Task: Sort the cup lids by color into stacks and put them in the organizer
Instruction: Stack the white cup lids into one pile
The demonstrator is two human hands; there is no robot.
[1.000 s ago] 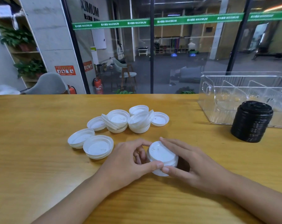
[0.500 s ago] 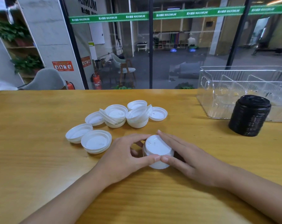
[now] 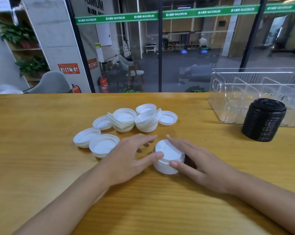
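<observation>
Short white lid stack (image 3: 168, 157) sits on the wooden table (image 3: 41, 175), centre, near the person. Right hand (image 3: 204, 164) cups it from the right, with the thumb on the near side and the index finger along the far side. Left hand (image 3: 126, 158) is spread, fingers straight and off the stack; only the thumb tip touches the stack's near-left rim.

Loose white lids (image 3: 124, 117) are clustered just beyond the hands, most of them rim-up, some nested or leaning on each other. Two more upturned lids (image 3: 103, 146) lie just left of the left hand, touching each other.

Tall black lid stack (image 3: 264, 120) stands upright, well right of the white ones and just in front of the clear organizer (image 3: 218, 99). It overlaps the organizer's near wall in view; cannot tell if they touch. The organizer sits at the far right, close to the table's far edge, with its dividers visible.

There is bare tabletop on the whole left side, along the near edge, and between the right hand and the black stack. A glass wall (image 3: 185, 65) stands right behind the far edge.
</observation>
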